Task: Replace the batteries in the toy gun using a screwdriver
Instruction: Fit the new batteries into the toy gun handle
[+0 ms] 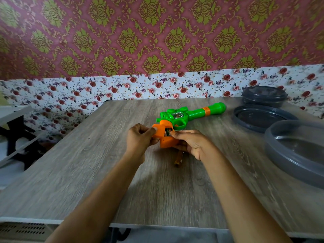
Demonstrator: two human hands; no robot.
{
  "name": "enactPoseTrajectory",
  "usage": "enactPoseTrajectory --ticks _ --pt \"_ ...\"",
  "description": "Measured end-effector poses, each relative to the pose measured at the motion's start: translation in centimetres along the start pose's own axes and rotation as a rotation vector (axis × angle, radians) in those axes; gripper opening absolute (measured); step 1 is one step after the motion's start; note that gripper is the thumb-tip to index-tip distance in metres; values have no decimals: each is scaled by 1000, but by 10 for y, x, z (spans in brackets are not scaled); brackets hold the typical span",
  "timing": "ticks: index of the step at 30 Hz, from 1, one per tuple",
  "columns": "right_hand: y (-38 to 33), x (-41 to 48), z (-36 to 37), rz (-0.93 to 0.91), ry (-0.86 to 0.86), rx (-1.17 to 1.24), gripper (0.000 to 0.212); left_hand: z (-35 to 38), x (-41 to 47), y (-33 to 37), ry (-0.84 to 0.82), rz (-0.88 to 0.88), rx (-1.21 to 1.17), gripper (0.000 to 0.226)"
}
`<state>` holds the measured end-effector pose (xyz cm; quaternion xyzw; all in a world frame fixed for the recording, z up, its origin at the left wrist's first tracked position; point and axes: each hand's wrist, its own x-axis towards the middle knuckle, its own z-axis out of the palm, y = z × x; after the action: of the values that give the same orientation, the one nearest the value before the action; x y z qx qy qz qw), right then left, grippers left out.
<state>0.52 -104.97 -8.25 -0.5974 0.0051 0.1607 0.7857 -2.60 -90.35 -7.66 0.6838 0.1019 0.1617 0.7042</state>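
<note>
Toy gun [185, 116] mid-bench [87, 172], green barrel pointing right. Left hand [140, 139] pinches orange batt. cover [158, 131], pulled off the grip [166, 142]. Right hand [191, 142] holds grip, thumb by a battery [168, 132] in the open compartment. Amber-handled screwdriver [178, 158] lies on bench just below right hand.

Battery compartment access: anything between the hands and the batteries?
Nothing visible. The left hand holds the orange cover aside; a battery sits exposed in the grip of the toy gun, with the right hand beside it.
</note>
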Motion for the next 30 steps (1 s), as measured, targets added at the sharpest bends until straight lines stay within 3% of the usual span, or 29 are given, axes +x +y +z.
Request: enactPoseTrajectory --ticks 3,5,10,14,20,25,30 --pt "1 1 0 -1 -13 2 19 -1 -1 4 -54 -88 -204 11" --pt "1 1 0 2 -13 -2 4 -4 1 6 -107 -145 -244 21" --pt "4 3 -1 -12 -5 -28 6 -9 0 14 -272 -199 -4 17" --pt "3 4 -2 -9 -11 -28 3 -11 4 14 -261 -130 32 47" --pt "2 2 -1 6 -15 -32 3 -11 9 9 -184 -46 176 38" --pt "1 0 0 6 7 -30 33 -10 11 4 -148 4 214 27" --pt "0 -3 1 6 -7 -24 35 -11 13 4 -185 0 196 25"
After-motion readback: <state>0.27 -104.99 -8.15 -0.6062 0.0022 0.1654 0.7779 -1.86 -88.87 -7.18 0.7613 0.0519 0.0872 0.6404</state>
